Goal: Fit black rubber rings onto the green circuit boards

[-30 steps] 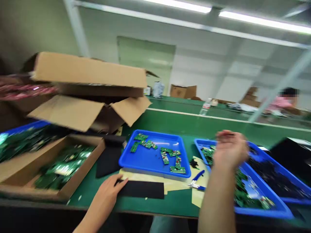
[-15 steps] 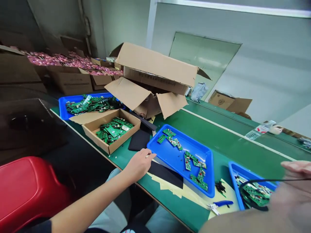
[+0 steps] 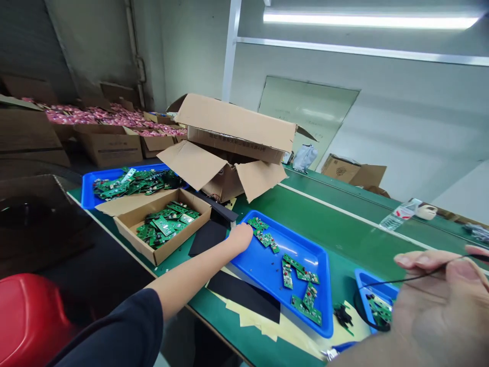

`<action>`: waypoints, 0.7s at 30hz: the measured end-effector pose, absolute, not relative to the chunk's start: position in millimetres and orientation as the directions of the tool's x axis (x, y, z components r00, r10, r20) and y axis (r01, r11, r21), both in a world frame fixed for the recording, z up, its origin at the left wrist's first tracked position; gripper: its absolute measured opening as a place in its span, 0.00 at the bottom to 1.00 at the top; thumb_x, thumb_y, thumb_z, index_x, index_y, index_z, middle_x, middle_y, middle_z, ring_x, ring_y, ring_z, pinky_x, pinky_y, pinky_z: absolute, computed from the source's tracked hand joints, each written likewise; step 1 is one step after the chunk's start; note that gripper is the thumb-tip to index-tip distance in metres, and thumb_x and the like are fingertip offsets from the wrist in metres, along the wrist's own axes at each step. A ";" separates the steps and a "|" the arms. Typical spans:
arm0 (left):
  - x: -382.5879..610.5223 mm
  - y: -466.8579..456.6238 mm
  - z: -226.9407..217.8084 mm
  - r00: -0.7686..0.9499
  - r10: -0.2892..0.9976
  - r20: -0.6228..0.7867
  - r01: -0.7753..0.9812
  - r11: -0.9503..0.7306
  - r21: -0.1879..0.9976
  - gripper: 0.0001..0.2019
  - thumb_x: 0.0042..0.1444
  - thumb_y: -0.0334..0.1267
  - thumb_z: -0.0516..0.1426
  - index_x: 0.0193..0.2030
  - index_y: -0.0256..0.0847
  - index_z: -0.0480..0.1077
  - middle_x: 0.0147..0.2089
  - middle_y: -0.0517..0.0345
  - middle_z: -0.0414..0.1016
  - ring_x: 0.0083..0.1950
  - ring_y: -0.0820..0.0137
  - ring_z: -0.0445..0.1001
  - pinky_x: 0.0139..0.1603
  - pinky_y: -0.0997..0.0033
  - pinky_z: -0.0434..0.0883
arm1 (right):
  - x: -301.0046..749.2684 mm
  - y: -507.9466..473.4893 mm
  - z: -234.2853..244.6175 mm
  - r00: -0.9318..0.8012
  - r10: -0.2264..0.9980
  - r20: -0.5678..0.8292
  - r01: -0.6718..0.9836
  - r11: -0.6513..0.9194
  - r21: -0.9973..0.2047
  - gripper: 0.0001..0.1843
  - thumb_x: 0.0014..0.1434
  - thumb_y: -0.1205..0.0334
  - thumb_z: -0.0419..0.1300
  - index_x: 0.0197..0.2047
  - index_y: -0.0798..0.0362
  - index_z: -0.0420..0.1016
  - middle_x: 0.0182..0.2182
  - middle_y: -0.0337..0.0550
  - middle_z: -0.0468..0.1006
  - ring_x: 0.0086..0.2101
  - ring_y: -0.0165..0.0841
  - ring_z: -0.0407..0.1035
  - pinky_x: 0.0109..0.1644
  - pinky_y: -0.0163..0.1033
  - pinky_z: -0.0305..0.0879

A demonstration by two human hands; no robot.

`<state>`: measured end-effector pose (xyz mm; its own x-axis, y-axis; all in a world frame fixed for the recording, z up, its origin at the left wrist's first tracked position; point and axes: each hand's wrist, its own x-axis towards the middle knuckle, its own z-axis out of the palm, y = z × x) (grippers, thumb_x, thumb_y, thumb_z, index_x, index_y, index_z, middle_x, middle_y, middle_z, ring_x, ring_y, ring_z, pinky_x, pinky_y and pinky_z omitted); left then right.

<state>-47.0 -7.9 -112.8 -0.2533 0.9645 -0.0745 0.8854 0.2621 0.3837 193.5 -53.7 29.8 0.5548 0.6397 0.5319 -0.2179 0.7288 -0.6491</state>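
Note:
My left hand [image 3: 240, 238] rests at the upper left corner of a blue plastic tray [image 3: 305, 255], right beside a small cluster of green circuit boards [image 3: 262, 232]; its fingers are partly hidden. More boards [image 3: 301, 290] lie loose in the tray. My right hand [image 3: 439, 300] hovers at the lower right, pinching a thin black wire [image 3: 416, 275] that loops down over a second blue tray [image 3: 364, 280] holding boards [image 3: 380, 311]. A black foam strip [image 3: 244, 295] lies next to the first tray. Blue-handled pliers [image 3: 340, 349] sit mostly hidden under my right forearm.
A cardboard tray of green boards [image 3: 126, 224] and a black foam pad [image 3: 208, 238] sit left of my left hand. Behind stand an open cardboard box [image 3: 229, 148] and a blue tray of boards [image 3: 91, 181]. A red seat [image 3: 30, 321] is at lower left.
My head has turned left since the earliest frame. My left hand has moved forward over the tray's corner to the boards. My right hand now shows the black wire pinched in its fingers.

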 end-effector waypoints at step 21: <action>8.1 -55.0 25.1 0.201 0.866 0.458 0.257 -0.498 0.828 0.08 0.61 0.36 0.53 0.45 0.39 0.68 0.36 0.58 0.74 0.34 0.72 0.69 0.34 0.72 0.67 | 166.3 -25.5 -1.0 0.116 0.727 0.677 -0.070 0.686 -0.724 0.20 0.50 0.62 0.69 0.45 0.51 0.70 0.29 0.36 0.77 0.29 0.30 0.76 0.35 0.35 0.76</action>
